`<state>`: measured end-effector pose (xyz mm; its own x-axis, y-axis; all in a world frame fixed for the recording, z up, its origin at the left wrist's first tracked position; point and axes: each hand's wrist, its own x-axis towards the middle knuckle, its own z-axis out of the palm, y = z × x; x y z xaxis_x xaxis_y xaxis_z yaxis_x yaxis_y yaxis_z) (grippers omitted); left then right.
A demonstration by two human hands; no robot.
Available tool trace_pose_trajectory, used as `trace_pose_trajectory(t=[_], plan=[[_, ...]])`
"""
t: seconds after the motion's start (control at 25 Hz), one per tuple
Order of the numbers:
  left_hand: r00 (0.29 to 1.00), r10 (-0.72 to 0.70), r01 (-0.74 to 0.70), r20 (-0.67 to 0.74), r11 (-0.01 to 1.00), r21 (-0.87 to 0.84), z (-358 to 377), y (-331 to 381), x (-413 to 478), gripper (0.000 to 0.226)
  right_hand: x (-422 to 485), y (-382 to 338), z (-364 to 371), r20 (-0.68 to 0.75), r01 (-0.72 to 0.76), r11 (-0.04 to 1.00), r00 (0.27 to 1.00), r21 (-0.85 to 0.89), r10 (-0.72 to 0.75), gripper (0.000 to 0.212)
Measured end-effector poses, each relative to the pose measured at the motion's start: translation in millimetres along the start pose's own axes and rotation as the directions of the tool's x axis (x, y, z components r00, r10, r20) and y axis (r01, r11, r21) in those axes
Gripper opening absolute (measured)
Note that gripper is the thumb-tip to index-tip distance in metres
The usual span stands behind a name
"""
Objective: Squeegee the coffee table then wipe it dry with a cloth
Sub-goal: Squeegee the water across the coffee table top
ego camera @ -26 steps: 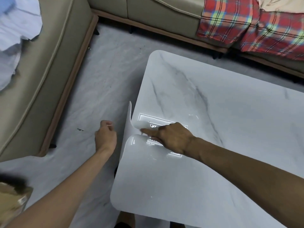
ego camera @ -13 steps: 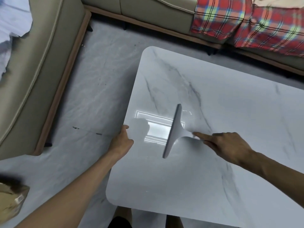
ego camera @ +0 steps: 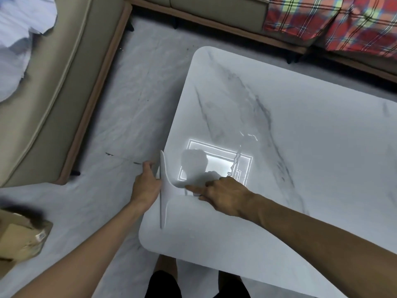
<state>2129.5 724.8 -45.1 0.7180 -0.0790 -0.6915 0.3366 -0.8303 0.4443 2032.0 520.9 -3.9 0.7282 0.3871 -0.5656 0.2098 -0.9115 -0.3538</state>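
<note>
Right hand (ego camera: 225, 195) seemingly holds squeegee (ego camera: 166, 190) at coffee table (ego camera: 279, 168) edge.

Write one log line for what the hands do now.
right hand holds squeegee | blade at coffee table left edge | left hand beside blade

Bare coffee table (ego camera: 300, 168) right of the squeegee (ego camera: 166, 190); open floor (ego camera: 133, 104) leftward up to the sofa (ego camera: 43, 93).
</note>
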Motion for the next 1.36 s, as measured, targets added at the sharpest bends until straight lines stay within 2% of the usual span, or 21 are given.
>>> trace_pose_trajectory(t=[0.16, 0.28, 0.4, 0.48, 0.56, 0.64, 0.76, 0.84, 1.04, 1.24, 1.36], plan=[[0.996, -0.008, -0.001, 0.083, 0.995, 0.103, 21.2, -8.7, -17.9, 0.062, -51.7, 42.5, 13.6, -0.044, -0.104, 0.99, 0.993, 0.098, 0.109, 0.048], [0.992, -0.03, 0.01, 0.126, 0.988, 0.155, 21.6, -2.9, -18.4, 0.068, -110.3, 82.4, 20.4, -0.014, -0.231, 0.968, 0.972, 0.1, 0.233, 0.05], [0.977, -0.104, 0.101, 0.189, 0.995, 0.025, 5.7, 1.6, -15.9, 0.072, -147.2, 90.7, 17.2, 0.003, -0.335, 0.938, 0.942, 0.09, 0.336, 0.047], [0.982, -0.12, 0.141, 0.146, 0.98, -0.138, -2.1, -3.4, -15.1, 0.066, -140.9, 69.8, 11.3, -0.01, -0.305, 0.943, 0.951, 0.133, 0.309, 0.044], [0.989, -0.148, 0.145, 0.012, 0.947, -0.288, -10.6, -19.3, -15.3, 0.044, -107.7, 30.1, 10.7, -0.029, -0.194, 0.96, 0.979, 0.2, 0.203, 0.041], [0.977, -0.187, 0.145, -0.106, 0.936, -0.322, -20.9, -44.7, -18.4, 0.033, -59.6, -20.0, 16.2, -0.016, -0.076, 0.975, 0.997, 0.208, 0.081, 0.042], [0.964, -0.161, 0.107, -0.212, 0.964, -0.245, -36.6, -85.4, -30.6, 0.028, -5.5, -87.2, 29.2, 0.022, 0.057, 0.992, 0.998, 0.115, -0.06, 0.041], [0.968, -0.126, 0.082, -0.218, 0.976, -0.2, -40.7, -103.0, -39.3, 0.026, 4.0, -95.9, 35.7, 0.02, 0.065, 0.996, 0.998, 0.065, -0.066, 0.041], [0.992, -0.04, 0.024, -0.116, 0.99, -0.135, -31.3, -116.2, -56.3, 0.017, -49.6, -44.6, 58.9, -0.052, -0.105, 0.991, 0.993, 0.087, 0.11, 0.041], [0.998, -0.018, 0.016, -0.055, 0.999, -0.037, -11.6, -110.9, -60.5, 0.016, -130.1, -16.0, 51.2, -0.052, -0.352, 0.934, 0.933, 0.058, 0.355, 0.045], [0.998, -0.064, 0.064, -0.001, 0.998, 0.006, -0.1, -111.2, -59.6, 0.039, -133.2, -37.0, 52.8, -0.018, -0.328, 0.94, 0.943, 0.098, 0.331, 0.045]])
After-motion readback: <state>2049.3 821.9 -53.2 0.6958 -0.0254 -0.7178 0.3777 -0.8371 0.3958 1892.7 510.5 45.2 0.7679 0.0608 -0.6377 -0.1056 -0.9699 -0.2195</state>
